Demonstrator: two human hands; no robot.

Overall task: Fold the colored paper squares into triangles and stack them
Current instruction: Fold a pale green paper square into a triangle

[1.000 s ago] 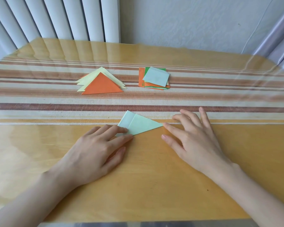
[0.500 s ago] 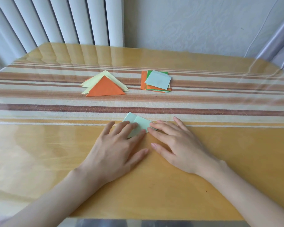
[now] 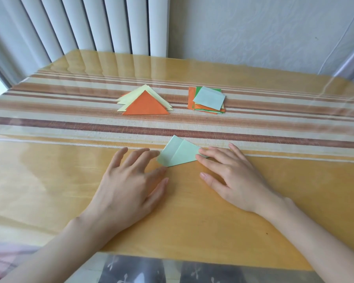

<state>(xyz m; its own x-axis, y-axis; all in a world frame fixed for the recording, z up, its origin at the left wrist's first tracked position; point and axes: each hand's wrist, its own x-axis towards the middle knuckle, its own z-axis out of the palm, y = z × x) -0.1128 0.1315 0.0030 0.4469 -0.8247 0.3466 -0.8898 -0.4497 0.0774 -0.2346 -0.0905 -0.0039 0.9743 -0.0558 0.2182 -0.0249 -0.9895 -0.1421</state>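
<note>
While the folded green paper [image 3: 179, 153] lies flat on the table [image 3: 192, 211], left hand [image 3: 127, 186]: fingers straight, spread, tips at its 9 o'clock corner, gripping nothing. Right hand [image 3: 231, 176]: straight fingers press its 3 o'clock tip. Triangle stack [image 3: 145, 105] at 11 o'clock, squares pile [image 3: 208, 100] at 1 o'clock.

Hands: two, my left hand [image 3: 123, 186] and my right hand [image 3: 233, 180].

Part-folded pale green sheet [image 3: 178, 153]: one.

Triangle stack [image 3: 131, 98]: one. It holds one orange triangle [image 3: 145, 105] on top, with several pale yellow ones beneath; exact number not countable.

Pile of squares [image 3: 191, 99]: one. It holds one pale blue square [image 3: 209, 98] on top, with green and orange sheets below; number not countable.
</note>
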